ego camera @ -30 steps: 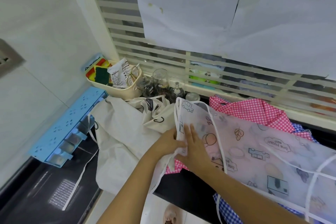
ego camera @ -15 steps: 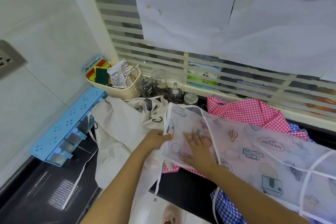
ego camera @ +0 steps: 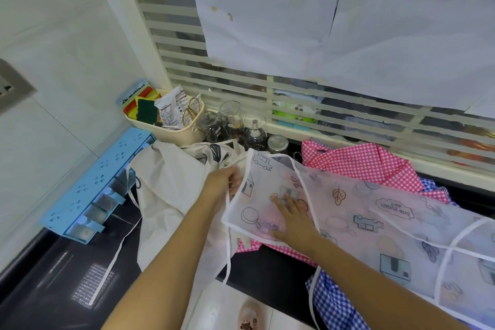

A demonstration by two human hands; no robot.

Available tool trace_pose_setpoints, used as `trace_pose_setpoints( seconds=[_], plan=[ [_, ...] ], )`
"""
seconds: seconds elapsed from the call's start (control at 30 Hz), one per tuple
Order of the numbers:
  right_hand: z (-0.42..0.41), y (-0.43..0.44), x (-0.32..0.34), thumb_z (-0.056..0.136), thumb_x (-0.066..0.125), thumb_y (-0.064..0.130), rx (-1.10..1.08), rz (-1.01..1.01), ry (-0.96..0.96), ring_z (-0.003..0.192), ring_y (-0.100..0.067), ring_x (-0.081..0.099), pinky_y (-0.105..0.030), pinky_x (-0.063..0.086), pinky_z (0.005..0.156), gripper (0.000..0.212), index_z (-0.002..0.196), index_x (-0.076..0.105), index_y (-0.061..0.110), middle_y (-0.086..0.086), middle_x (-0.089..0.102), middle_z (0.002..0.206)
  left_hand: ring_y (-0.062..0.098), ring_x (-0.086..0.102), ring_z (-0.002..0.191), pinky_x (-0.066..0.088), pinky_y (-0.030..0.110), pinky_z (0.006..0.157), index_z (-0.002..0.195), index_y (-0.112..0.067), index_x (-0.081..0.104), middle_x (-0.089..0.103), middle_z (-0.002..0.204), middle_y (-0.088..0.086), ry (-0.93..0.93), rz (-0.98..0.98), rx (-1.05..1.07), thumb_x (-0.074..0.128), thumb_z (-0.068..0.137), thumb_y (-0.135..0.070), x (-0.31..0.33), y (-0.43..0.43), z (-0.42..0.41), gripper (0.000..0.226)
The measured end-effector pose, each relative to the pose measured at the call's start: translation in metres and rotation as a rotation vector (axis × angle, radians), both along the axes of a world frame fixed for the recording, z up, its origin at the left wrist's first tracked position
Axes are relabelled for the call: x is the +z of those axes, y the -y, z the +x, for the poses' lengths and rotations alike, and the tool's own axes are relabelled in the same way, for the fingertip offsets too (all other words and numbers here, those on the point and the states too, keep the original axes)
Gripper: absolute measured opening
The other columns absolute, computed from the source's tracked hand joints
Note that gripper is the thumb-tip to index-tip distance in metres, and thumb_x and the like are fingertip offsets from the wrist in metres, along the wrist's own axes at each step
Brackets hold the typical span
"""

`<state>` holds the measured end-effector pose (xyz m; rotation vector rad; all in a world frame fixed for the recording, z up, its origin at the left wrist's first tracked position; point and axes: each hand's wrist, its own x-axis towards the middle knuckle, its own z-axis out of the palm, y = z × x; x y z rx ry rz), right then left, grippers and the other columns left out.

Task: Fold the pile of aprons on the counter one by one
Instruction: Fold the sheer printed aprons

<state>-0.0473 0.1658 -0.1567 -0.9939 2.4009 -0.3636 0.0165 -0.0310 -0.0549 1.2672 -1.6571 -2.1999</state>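
Observation:
A translucent printed apron (ego camera: 375,211) with white trim lies spread over the pile on the black counter (ego camera: 267,270). My right hand (ego camera: 292,220) presses flat on its left part, fingers straight. My left hand (ego camera: 225,182) grips the apron's left edge, with a white tie strap hanging down from there. Under it lie a pink checked apron (ego camera: 369,163) and a blue checked apron (ego camera: 337,305). A cream apron (ego camera: 171,195) is draped to the left, its strap trailing over the counter.
A beige basket (ego camera: 174,131) with sponges and packets stands at the back, next to glass jars (ego camera: 233,126). A blue plastic rack (ego camera: 91,185) lies at the left by the wall. Paper sheets cover the slatted window behind. A foot shows on the floor below.
The folded left part of the printed apron has been laid down flatter on the pile. My right hand slid along it while my left hand moved out to its edge.

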Motion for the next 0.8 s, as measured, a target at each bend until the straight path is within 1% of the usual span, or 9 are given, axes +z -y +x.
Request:
trace_pose_setpoints(
  seconds=[0.13,0.23,0.33,0.4,0.47,0.53,0.63,0.7,0.8],
  plan=[
    [-0.003,0.0,-0.005,0.088,0.05,0.059,-0.001,0.027,-0.009,0.146,-0.034,-0.005,-0.052,0.005,0.116,0.082,0.148,-0.003,0.045,-0.003,-0.01,0.16,0.005,0.033,0.03,0.029,0.013,0.034,0.068,-0.011,0.055,0.045,0.046,-0.003,0.144,-0.067,-0.059,0.05,0.097,-0.018,0.023,0.04,0.006,0.03],
    [-0.005,0.002,-0.002,0.088,0.052,0.056,0.001,0.056,0.013,0.146,-0.036,-0.007,-0.052,0.004,0.116,0.083,0.149,-0.004,0.043,-0.004,-0.013,0.16,0.003,0.036,0.031,0.034,0.013,0.032,0.078,-0.005,0.06,0.048,0.043,-0.003,0.135,-0.042,-0.007,0.051,0.098,-0.015,0.052,0.074,0.016,0.025],
    [-0.009,0.008,-0.003,0.09,0.052,0.053,0.0,0.153,0.062,0.145,-0.038,-0.006,-0.053,0.004,0.116,0.083,0.152,-0.001,0.037,-0.007,-0.015,0.159,0.008,0.055,0.042,0.05,0.015,0.043,0.095,-0.002,0.06,0.062,0.06,0.008,-0.025,0.092,0.064,0.053,0.096,-0.009,0.089,0.081,0.023,0.01],
    [-0.015,0.015,0.004,0.09,0.053,0.045,-0.023,0.181,0.116,0.145,-0.039,0.008,-0.05,0.012,0.117,0.075,0.152,0.016,0.027,-0.013,0.0,0.16,0.013,0.066,0.057,0.058,0.024,0.059,0.101,-0.001,0.062,0.069,0.071,0.011,-0.085,0.141,-0.055,0.05,0.096,-0.007,0.108,0.068,0.02,0.014],
    [-0.02,0.021,0.024,0.088,0.056,0.04,-0.197,0.023,0.31,0.132,-0.032,0.041,-0.044,0.032,0.111,0.052,0.135,0.05,0.019,-0.015,0.04,0.147,0.018,0.072,0.072,0.059,0.033,0.071,0.108,0.0,0.062,0.072,0.085,0.014,-0.13,0.19,-0.182,0.046,0.096,-0.005,0.115,0.049,0.01,0.021],
    [-0.02,0.024,0.053,0.092,0.053,0.047,-0.391,-0.292,0.661,0.115,-0.023,0.057,-0.036,0.044,0.101,0.04,0.118,0.064,0.019,-0.006,0.061,0.127,0.021,0.072,0.084,0.057,0.041,0.078,0.111,0.002,0.061,0.071,0.098,0.016,-0.192,0.295,-0.245,0.044,0.096,-0.005,0.115,0.026,-0.003,0.024],
    [-0.025,0.023,0.095,0.086,0.03,0.069,-0.459,-0.722,1.189,0.119,-0.017,0.054,-0.033,0.036,0.104,0.067,0.124,0.058,0.021,-0.001,0.061,0.127,0.023,0.072,0.09,0.056,0.043,0.08,0.107,0.002,0.062,0.07,0.103,0.016,-0.278,0.417,-0.281,0.048,0.089,-0.008,0.107,-0.001,-0.025,0.025],
    [-0.033,0.013,0.117,0.086,0.022,0.072,-0.495,-0.832,1.397,0.118,-0.023,0.057,-0.039,0.034,0.108,0.076,0.123,0.058,0.016,-0.008,0.066,0.121,0.021,0.072,0.086,0.056,0.037,0.081,0.104,0.001,0.063,0.071,0.099,0.015,-0.273,0.419,-0.274,0.047,0.093,-0.008,0.096,-0.015,-0.038,0.022],
    [-0.047,-0.018,0.135,0.083,0.051,0.062,-0.452,-0.812,1.375,0.089,-0.022,0.066,-0.04,0.044,0.099,0.068,0.122,0.058,0.006,-0.008,0.069,0.09,0.021,0.07,0.088,0.055,0.031,0.081,0.104,0.0,0.062,0.071,0.097,0.015,-0.221,0.41,-0.241,0.044,0.098,-0.008,0.069,-0.034,-0.048,0.021]
  ],
)
